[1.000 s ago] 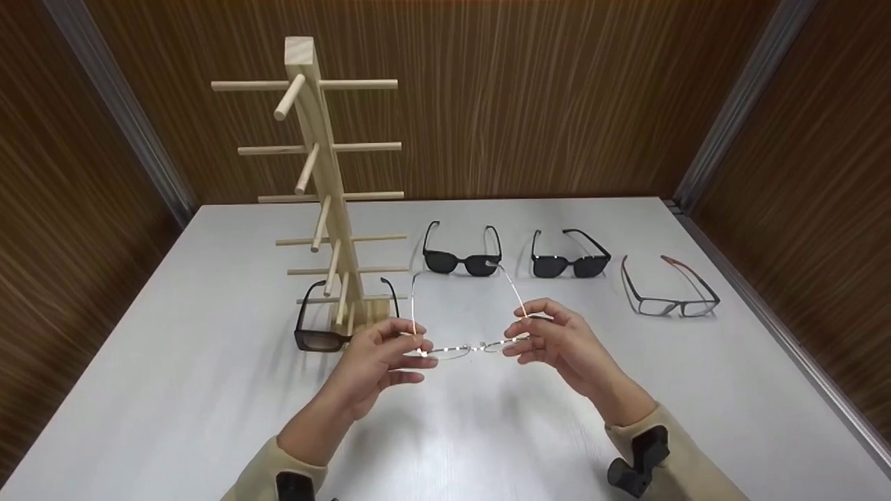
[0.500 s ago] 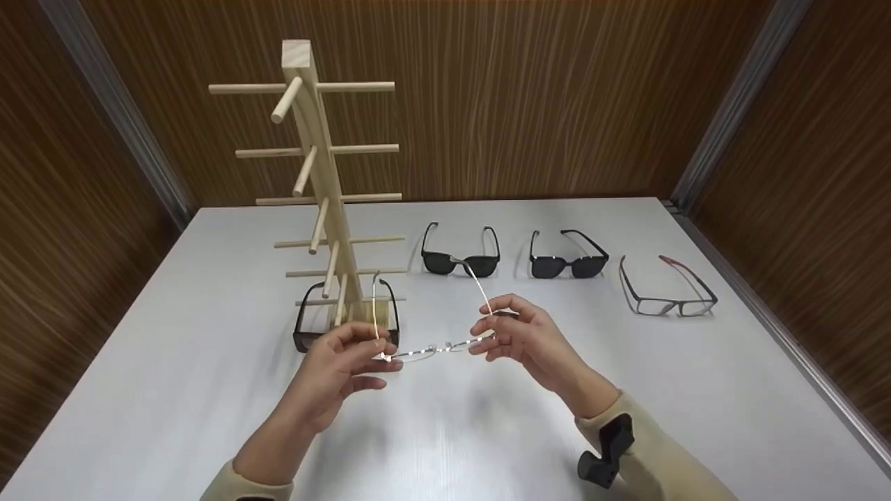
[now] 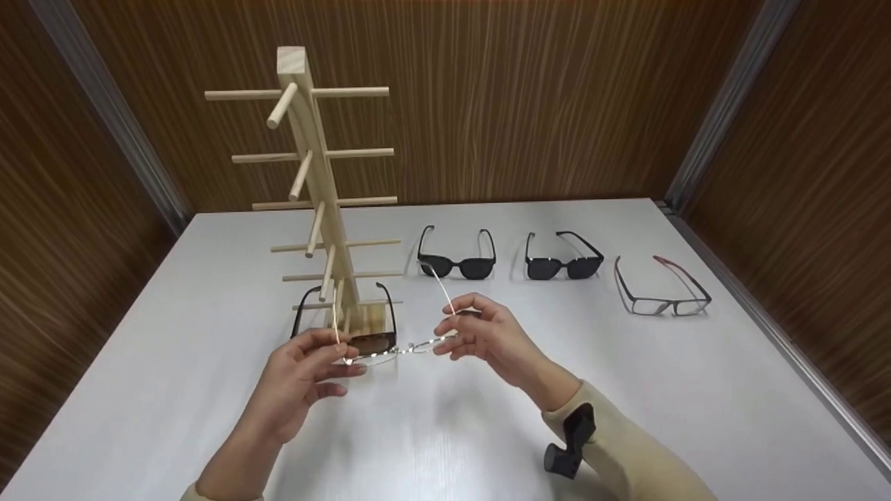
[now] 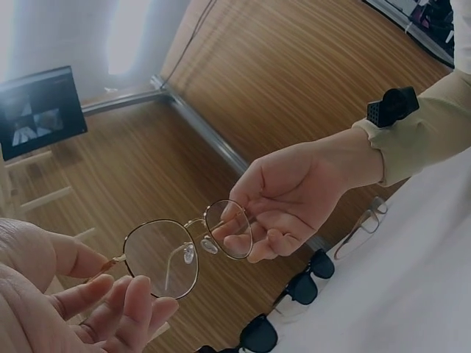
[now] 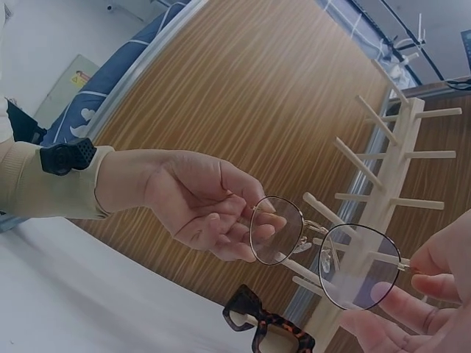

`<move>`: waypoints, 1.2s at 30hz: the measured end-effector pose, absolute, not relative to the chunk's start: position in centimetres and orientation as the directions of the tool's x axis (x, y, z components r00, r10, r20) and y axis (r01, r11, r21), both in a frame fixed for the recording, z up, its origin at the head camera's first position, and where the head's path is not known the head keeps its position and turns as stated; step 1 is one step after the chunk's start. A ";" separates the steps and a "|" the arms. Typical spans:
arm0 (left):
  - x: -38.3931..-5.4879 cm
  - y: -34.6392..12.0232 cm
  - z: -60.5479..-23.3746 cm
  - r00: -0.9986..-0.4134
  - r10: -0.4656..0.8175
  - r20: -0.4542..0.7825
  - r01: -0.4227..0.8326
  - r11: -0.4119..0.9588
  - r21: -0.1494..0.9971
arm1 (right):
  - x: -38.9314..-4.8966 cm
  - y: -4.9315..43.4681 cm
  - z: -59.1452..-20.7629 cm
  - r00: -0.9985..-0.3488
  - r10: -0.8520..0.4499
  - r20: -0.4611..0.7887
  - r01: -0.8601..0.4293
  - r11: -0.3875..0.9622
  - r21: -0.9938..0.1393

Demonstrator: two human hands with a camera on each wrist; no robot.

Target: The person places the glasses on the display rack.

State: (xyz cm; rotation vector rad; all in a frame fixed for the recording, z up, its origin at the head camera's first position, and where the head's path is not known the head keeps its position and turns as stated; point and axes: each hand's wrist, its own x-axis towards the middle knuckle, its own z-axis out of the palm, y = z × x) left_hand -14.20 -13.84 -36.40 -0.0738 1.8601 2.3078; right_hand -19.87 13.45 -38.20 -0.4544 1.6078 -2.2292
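"Talk to me, where are the glasses?"

"I have the thin-framed glasses up in the air, over the table, side arms open and pointing away from the body. On the head view they overlap the dark sunglasses behind them."

"And the fingers?"

"Left hand: thumb and forefinger pinching one end of the frame, by the hinge, other fingers loosely spread. Right hand: thumb and fingers pinching the opposite end, the rest slightly bent."

"What's around them?"

"Those dark sunglasses sit at the foot of the wooden stand, one arm either side of its post; I can't tell whether a peg bears them. The stand rises upright, pegs jutting out. Right of it, I see black sunglasses, a second black pair, then clear-lensed glasses with reddish arm ends, all lying on the table, well apart from the hands."

"Beyond?"

"Wood-grained panels at the back and sides."
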 end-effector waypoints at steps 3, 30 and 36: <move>-14.1 -14.6 -36.0 -0.986 0.081 -0.148 -0.162 -0.194 0.968 | -20.0 12.5 -38.1 -0.889 -0.455 0.053 0.096 -0.298 -0.950; -18.9 -21.9 -35.1 -0.969 0.202 -0.140 -0.164 -0.104 0.981 | -22.2 5.0 -37.8 -0.921 -0.388 -0.025 0.160 -0.320 -0.934; -20.0 -22.5 -35.7 -0.967 0.198 -0.162 -0.189 -0.126 0.974 | -22.6 4.5 -38.1 -0.920 -0.390 -0.041 0.176 -0.316 -0.932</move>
